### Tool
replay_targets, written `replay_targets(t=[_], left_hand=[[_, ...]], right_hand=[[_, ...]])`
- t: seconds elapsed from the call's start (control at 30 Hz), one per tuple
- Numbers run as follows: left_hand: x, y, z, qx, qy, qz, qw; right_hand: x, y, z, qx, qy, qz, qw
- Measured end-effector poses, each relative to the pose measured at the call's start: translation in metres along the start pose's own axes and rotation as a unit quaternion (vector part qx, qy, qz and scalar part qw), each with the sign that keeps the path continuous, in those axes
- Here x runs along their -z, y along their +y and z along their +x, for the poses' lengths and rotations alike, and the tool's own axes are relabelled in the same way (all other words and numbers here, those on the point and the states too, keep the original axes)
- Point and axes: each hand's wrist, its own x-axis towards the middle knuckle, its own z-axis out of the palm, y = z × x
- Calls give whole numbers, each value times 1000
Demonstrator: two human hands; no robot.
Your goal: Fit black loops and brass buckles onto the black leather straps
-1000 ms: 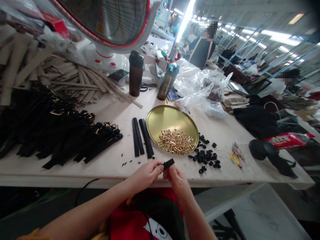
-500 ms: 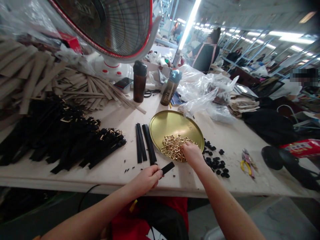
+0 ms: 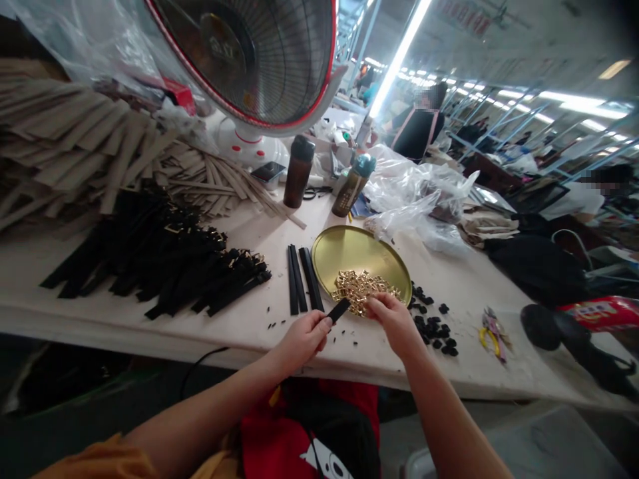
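Pinched between the thumb and fingers of my left hand (image 3: 305,338) is a black strap (image 3: 339,311), its flat end pointing up and to the right. My right hand (image 3: 392,318) is at the near edge of a heap of small gold buckles (image 3: 360,287), its thumb and fingertips closed together. Whatever lies between them is too small to make out. The heap rests in the front part of a round gold tray (image 3: 344,246). Left of the tray, several black straps (image 3: 293,283) lie side by side. Small black loops (image 3: 435,330) are scattered to the right of my right hand.
A large pile of black straps with gold buckles (image 3: 170,259) covers the left, beige strips (image 3: 100,140) behind it. A fan (image 3: 249,126), two bottles (image 3: 299,171) and clear plastic bags (image 3: 424,193) stand or lie at the back. Pliers (image 3: 492,332) lie right. A person (image 3: 419,130) sits beyond.
My right hand has drawn back from the heap toward the near side of the tray. My left hand has raised the strap closer to it. The view has shifted slightly left.
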Motion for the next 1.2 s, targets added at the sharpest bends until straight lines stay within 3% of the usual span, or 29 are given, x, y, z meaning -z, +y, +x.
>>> replay_targets(t=[0.13,0.2,0.27,0.33,0.47,0.57,0.63,0.77,0.87,0.93,1.0,1.1,1.2], left_hand=[[-6,4,3,-16,6,-23,1000],[-6,6,2,-5,12,-6,1000],[-5,7,0,7,17,16,1000],[-4,6,-2,13,12,39,999],[-4,3,2,-4,4,86,996],[-7,0,7,6,-18,83,996],[-7,0,9,21,-39,79,996],[-5,-1,7,-20,-49,197,979],[-5,2,4,-60,-50,279,957],[-7,4,4,-74,-56,285,954],[-12,4,4,-78,-64,265,959],[-18,0,5,-35,-79,188,978],[-20,-6,4,16,-113,104,988]], right_hand=[[-38,-15,-51,-66,-44,213,974],[-51,-20,-67,-129,-64,370,918],[-56,-22,-76,-173,-78,460,867],[-56,-21,-79,-173,-76,446,875],[-50,-16,-78,-112,-30,368,923],[-47,-11,-74,-103,0,376,921],[-44,-8,-69,-143,33,442,885],[-37,-1,-59,-247,70,588,767],[-37,-1,-59,-285,41,612,737],[-42,-2,-64,-283,27,601,747],[-49,-3,-72,-248,24,571,782],[-58,-1,-83,-172,44,484,857],[-60,3,-89,-150,66,435,885]])
